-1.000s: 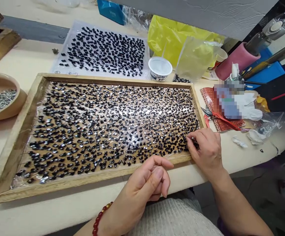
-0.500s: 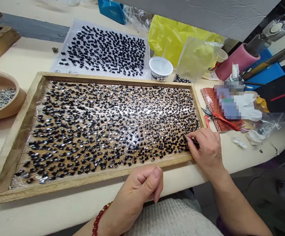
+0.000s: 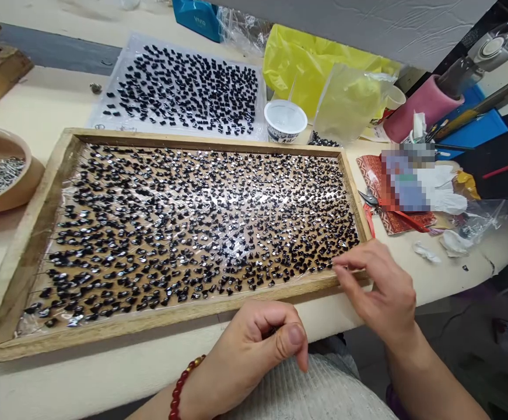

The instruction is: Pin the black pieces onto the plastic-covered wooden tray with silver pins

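A shallow wooden tray (image 3: 118, 333) lined with clear film stretches in front of me. Small glossy black pieces (image 3: 192, 233) fill it in dense rows, and thin pins show at its left edge. My right hand (image 3: 382, 286) hovers by the tray's near right corner, thumb and forefinger slightly parted with nothing visible between them. My left hand (image 3: 262, 344), a red bead bracelet (image 3: 182, 379) at its wrist, is curled closed in front of the near rim. Its palm is hidden, and something small and dark may sit inside the fingers.
Behind the tray lies a white sheet (image 3: 100, 119) bearing many black pieces. A bowl (image 3: 32, 175) of metal pins stands left. A white cup (image 3: 285, 119), a yellow bag (image 3: 288, 58), pliers (image 3: 396, 213) with red handles and crumpled tissue (image 3: 426, 252) are toward the right.
My right hand has drawn back to the right from the pieces at the tray's corner, thumb and forefinger parting. My left hand has turned and its fingers have shifted, staying curled.
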Available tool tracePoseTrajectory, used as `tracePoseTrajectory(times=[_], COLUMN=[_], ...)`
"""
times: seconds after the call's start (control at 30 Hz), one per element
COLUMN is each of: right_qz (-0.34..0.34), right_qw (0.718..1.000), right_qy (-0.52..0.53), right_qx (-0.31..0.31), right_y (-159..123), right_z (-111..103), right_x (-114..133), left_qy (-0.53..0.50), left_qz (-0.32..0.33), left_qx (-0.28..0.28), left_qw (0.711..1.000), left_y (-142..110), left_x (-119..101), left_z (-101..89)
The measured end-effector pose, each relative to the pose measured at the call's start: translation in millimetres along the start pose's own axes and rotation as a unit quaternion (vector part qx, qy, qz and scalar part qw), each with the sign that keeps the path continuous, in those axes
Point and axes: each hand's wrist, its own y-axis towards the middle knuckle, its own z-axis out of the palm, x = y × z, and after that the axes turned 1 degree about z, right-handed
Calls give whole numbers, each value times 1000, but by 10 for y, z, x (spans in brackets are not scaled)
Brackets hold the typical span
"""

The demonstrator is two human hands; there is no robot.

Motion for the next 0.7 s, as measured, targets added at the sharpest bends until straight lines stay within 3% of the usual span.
tracePoseTrajectory(times=[0.1, 0.2, 0.5, 0.6, 0.7], right_qz=[-19, -28, -1, -8, 1], right_qw=[981, 965, 930, 934, 951], right_qy=[172, 237, 333, 318, 285], right_qx=[90, 111, 157, 165, 117], right_y=[-63, -105, -17, 23, 44], right_z=[-22, 8, 169, 198, 248], right_x=[218, 321, 370, 419, 421], left_qy=[-7, -48, -76, -95, -148], left_qz=[2, -3, 3, 10, 10], left_qx=[-11, -38, -54, -53, -53], left_qw=[1000, 998, 996, 994, 988], left_y=[32, 43, -51, -92, -135], left_x=[-12, -37, -53, -41, -32], left_z=[38, 74, 22, -4, -25])
